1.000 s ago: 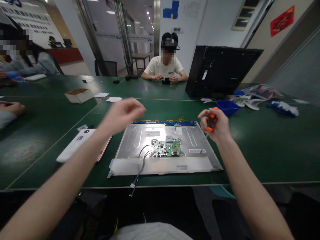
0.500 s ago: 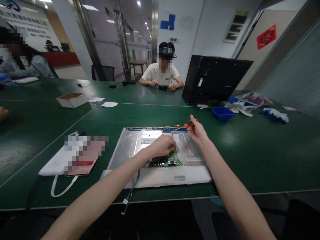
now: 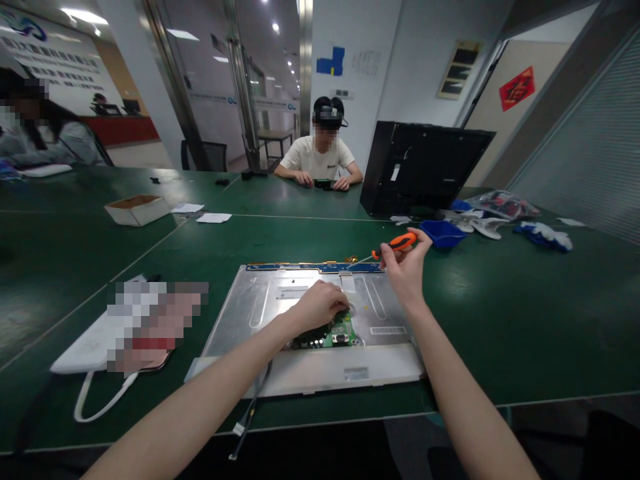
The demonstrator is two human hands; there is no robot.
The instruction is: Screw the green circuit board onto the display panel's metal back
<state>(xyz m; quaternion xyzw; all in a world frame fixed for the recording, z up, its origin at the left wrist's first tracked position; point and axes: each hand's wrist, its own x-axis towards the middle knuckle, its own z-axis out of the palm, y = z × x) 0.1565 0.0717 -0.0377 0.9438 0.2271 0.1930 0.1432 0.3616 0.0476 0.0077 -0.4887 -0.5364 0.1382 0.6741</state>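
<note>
An LCD panel (image 3: 235, 320), silver metal back up, lies flat before me. My right hand (image 3: 407, 273) is closed around an orange-and-black screwdriver (image 3: 401, 242). Its thin shaft slants down left, with the tip by the narrow blue circuit strip (image 3: 320, 268) along the panel's far edge; whether it touches is unclear. My left hand (image 3: 320, 308) rests over the panel's middle, fingers pinched together at the upper edge of a green circuit board (image 3: 345, 328). Whatever those fingers hold is hidden. A dark cable (image 3: 255, 403) hangs over the near table edge.
A power bank (image 3: 80, 347) and a pink phone (image 3: 175, 320) lie left, joined by a white cable. Behind stand an open box (image 3: 137, 210), a black monitor (image 3: 425, 170) and a blue tray (image 3: 443, 233). Gloves (image 3: 545, 237) lie right. Another person (image 3: 320, 157) sits opposite, handling a small board.
My right hand has turned and lifted, so the screwdriver's handle now shows clearly above the fingers. My left hand stays at the green board. The whole view has shifted slightly.
</note>
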